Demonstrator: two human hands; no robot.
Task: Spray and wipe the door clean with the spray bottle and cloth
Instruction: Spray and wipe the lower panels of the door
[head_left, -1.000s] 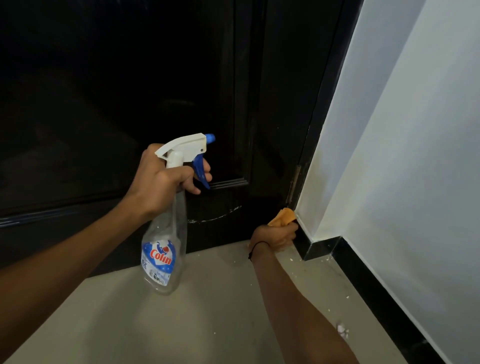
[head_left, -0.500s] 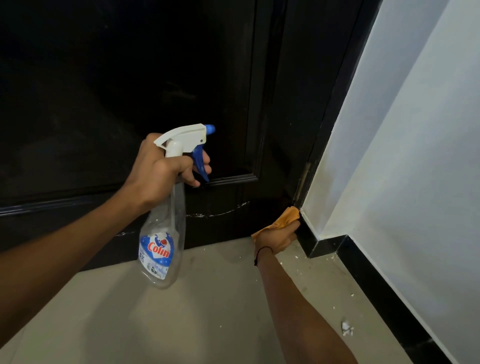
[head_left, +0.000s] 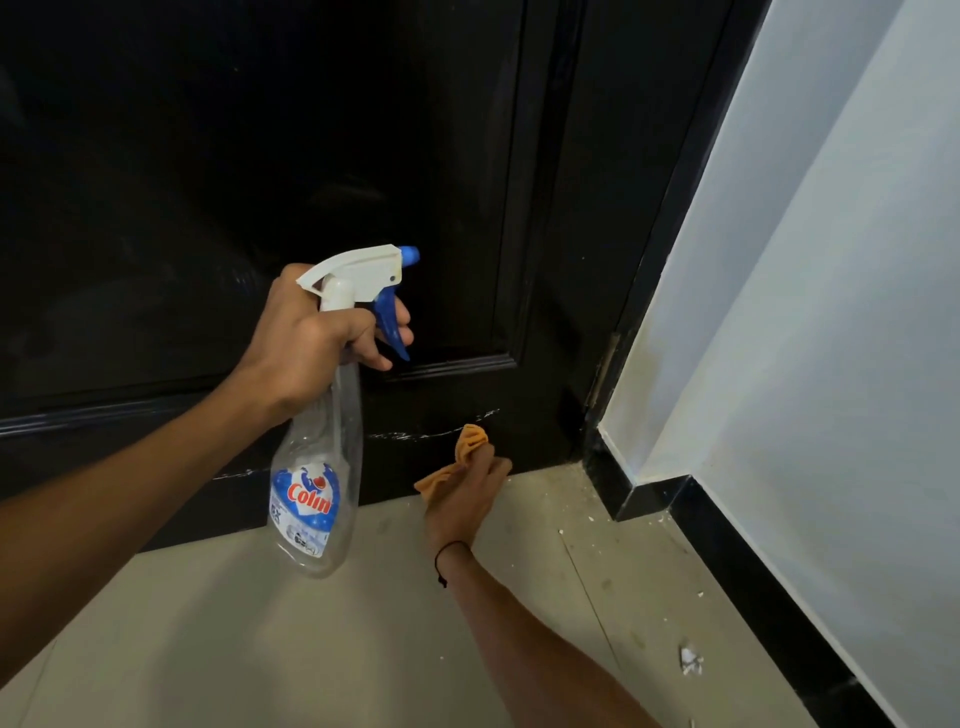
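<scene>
Black door (head_left: 311, 156) fills the top left, w/ white streaks along its bottom rail. Right hand (head_left: 467, 493) grips a bunched orange cloth (head_left: 470, 444) against that rail, near the floor (head_left: 260, 649). Left hand (head_left: 311, 338) is curled round the spray bottle (head_left: 319, 467) neck, finger on the blue trigger, nozzle toward the door.

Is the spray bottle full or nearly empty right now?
Nearly empty: the clear spray bottle, gripped by the left hand, looks see-through down its body, with no liquid line visible.
</scene>
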